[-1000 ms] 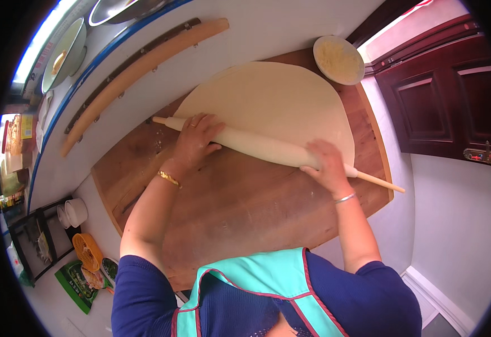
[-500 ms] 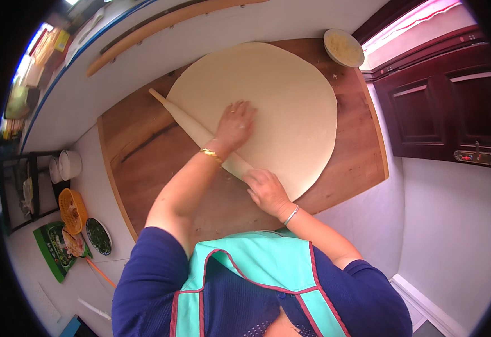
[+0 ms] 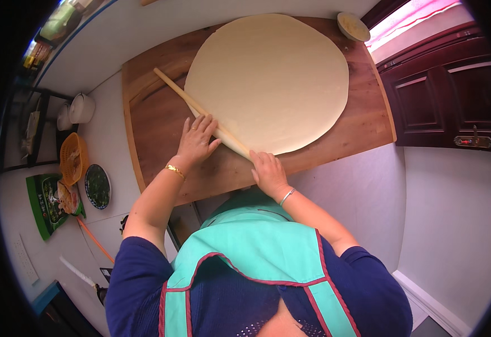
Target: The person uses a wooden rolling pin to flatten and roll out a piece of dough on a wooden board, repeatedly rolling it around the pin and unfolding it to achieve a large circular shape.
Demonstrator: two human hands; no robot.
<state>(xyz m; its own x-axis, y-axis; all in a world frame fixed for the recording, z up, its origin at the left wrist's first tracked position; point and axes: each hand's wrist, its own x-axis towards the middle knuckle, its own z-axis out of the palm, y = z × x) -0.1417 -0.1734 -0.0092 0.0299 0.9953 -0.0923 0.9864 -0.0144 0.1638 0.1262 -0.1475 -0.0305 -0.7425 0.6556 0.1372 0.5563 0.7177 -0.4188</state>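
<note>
A large, thin round sheet of dough (image 3: 271, 78) lies on the wooden board. Along its near left edge, a long wooden rolling pin (image 3: 172, 84) slants from upper left toward my right hand. Its far left end sticks out past the dough, and a pale strip of dough shows on its near side. My left hand (image 3: 199, 139) is open with fingers spread, its fingertips resting at the middle of the pin. My right hand (image 3: 269, 173) has its fingers bent over the pin's near end, at the dough's lower edge; its fingertips are partly hidden.
The wooden board (image 3: 150, 126) ends close to my apron. A pale bowl (image 3: 353, 27) stands at its far right corner, near a dark red door (image 3: 442, 101). On the left are a yellow basket (image 3: 73, 159), a dish of dark greens (image 3: 98, 186) and a green bag (image 3: 49, 205).
My left hand has come back off the dough onto the pin. The pin, covered by dough before, now shows bare wood. The view has shifted, so the board sits higher.
</note>
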